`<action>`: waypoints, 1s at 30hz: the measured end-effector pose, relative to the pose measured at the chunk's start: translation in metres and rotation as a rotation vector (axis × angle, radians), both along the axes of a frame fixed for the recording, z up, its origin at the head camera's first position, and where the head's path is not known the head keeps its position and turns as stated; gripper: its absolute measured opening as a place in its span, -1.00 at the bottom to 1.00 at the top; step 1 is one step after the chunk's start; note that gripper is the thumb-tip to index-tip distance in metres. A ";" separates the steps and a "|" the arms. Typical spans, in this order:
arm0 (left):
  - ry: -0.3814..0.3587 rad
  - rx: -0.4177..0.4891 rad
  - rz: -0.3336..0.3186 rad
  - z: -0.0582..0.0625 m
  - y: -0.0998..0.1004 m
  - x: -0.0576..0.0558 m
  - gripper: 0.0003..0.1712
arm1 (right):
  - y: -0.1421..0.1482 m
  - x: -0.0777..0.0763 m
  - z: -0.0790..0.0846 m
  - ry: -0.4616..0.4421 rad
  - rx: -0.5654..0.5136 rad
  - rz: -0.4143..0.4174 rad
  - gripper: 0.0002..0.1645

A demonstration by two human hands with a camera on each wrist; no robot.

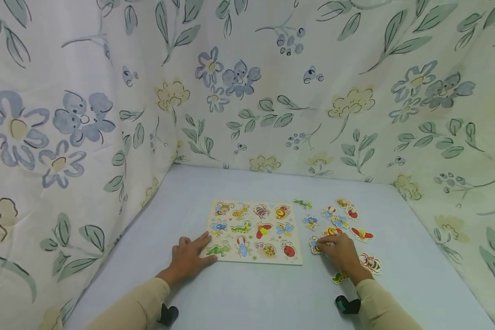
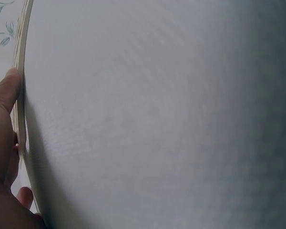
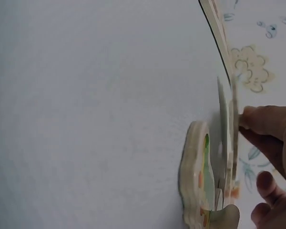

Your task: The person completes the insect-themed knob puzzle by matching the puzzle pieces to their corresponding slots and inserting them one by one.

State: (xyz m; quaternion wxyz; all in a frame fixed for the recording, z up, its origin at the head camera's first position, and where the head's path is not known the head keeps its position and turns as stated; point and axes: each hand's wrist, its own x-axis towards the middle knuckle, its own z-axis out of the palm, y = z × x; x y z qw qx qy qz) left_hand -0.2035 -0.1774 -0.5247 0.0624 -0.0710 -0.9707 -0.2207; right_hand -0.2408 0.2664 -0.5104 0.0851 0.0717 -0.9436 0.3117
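A puzzle board (image 1: 253,263) printed with insects lies on the pale table. My left hand (image 1: 189,254) rests at the board's near left corner, its thumb along the front side and index finger on the left side. In the left wrist view the thumb (image 2: 8,88) touches the board's edge. To the right of the board, my right hand (image 1: 342,254) pinches a bee puzzle piece (image 1: 314,244) between thumb and fingertips. Those fingers partly cover the piece. In the right wrist view the pinching fingers (image 3: 267,121) meet a thin wooden edge.
Loose insect pieces lie right of the board: a green grasshopper (image 1: 303,204), a blue fly (image 1: 310,222), a red-winged one (image 1: 361,234), a striped one (image 1: 371,263) and several more. A caterpillar piece (image 1: 339,277) is just under the right wrist. Floral cloth (image 1: 272,128) surrounds the table.
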 end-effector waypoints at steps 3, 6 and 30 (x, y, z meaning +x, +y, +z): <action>0.003 0.004 -0.002 -0.001 0.001 0.000 -0.14 | 0.000 0.002 0.006 0.035 0.020 -0.013 -0.90; 0.006 0.010 -0.004 -0.001 0.001 0.000 -0.14 | -0.001 0.002 0.014 0.078 0.026 -0.022 -0.89; 0.013 0.000 -0.014 -0.002 -0.003 0.001 -0.15 | -0.049 -0.019 0.093 0.332 -0.063 0.043 -0.83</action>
